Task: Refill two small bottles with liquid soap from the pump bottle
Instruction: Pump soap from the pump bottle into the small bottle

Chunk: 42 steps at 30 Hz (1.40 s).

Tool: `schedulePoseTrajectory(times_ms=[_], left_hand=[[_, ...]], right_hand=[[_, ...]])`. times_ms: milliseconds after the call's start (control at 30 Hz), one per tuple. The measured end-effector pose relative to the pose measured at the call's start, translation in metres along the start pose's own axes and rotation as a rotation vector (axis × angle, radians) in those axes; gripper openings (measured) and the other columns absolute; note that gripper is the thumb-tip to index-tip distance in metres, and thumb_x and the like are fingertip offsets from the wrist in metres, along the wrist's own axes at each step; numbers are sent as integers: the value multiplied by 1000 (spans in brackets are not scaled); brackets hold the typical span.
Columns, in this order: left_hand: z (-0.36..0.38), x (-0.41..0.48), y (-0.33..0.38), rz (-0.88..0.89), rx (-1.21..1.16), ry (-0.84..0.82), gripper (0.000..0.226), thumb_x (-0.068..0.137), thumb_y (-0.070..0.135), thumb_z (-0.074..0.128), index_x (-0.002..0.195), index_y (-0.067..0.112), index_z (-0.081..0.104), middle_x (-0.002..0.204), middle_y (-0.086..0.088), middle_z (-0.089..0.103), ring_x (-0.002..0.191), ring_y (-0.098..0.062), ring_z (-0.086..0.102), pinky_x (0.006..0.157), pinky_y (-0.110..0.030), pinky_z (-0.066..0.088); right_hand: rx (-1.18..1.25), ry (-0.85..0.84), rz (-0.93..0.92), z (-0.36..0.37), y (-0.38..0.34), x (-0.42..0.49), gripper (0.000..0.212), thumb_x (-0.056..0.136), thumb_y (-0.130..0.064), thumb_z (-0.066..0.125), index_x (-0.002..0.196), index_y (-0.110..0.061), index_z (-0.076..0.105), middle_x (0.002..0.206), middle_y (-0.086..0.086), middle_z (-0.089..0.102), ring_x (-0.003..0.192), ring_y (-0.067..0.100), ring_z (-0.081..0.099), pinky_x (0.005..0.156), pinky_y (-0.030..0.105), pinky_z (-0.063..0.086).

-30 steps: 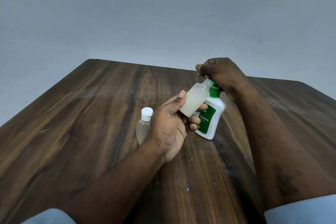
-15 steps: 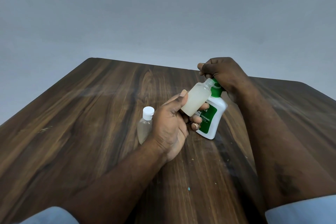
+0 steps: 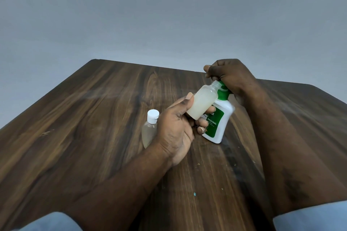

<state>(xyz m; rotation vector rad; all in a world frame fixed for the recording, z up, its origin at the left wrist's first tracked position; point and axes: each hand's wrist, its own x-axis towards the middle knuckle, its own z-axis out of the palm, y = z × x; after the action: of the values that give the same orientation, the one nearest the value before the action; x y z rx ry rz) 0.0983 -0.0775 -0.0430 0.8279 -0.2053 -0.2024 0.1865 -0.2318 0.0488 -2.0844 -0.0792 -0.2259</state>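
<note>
My left hand (image 3: pixel 177 130) grips a small uncapped bottle (image 3: pixel 202 100) of pale cloudy liquid, tilted with its open mouth up against the pump nozzle. The white pump bottle (image 3: pixel 219 124) with a green label and green pump collar stands tilted on the table. My right hand (image 3: pixel 228 74) is curled over the pump head, covering it. A second small clear bottle (image 3: pixel 150 127) with a white cap stands on the table just left of my left hand, partly hidden by it.
The dark wooden table (image 3: pixel 84 127) reaches to a far edge against a plain grey wall. Small crumbs and a tiny teal speck (image 3: pixel 194 193) lie on the wood near me. Pale blue sleeves show at the bottom corners.
The hands and both held bottles have stayed nearly in place; the small bottle's mouth remains at the nozzle and the pump bottle has shifted very slightly.
</note>
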Motion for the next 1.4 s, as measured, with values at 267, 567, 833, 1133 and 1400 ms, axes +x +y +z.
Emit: schedulePoseTrajectory(times_ms=[267,567,833,1133,1400], left_hand=[[-1,0,0,-12,2,-1,43,108,36,43,128,3,64,99,-21,71,59,-14,54,53,-24,45],[1,0,0,-8,-2,3,39,106,34,46,121,5,67,97,-20,72,61,-14,53,54,-24,44],[-1,1,1,-14,-5,10,43,107,36,45,128,3,64,99,-20,72,61,-14,54,53,-24,45],[1,-1,2,-13,-9,0,43,101,37,50,124,4,66,96,-19,72,61,-14,53,54,-24,44],[0,0,0,-18,-3,5,41,106,35,45,124,5,65,98,-20,73,60,-14,54,54,-24,44]], right_hand=[[-30,33,-50,-3,-3,1,26,96,-27,73,75,-13,71,56,-9,57,46,-2,49,60,25,39],[-5,-8,-12,0,-1,-1,16,97,-13,69,93,2,71,48,-15,59,49,-13,56,61,22,40],[-17,43,-67,-3,-1,2,29,95,-28,73,68,-18,69,53,-10,55,48,5,46,60,28,40],[8,-6,-29,0,-1,0,31,96,-21,73,67,-15,66,50,-11,55,64,8,61,66,28,43],[-12,31,-55,-1,-1,1,32,95,-26,74,64,-19,67,50,-13,56,64,10,64,71,32,48]])
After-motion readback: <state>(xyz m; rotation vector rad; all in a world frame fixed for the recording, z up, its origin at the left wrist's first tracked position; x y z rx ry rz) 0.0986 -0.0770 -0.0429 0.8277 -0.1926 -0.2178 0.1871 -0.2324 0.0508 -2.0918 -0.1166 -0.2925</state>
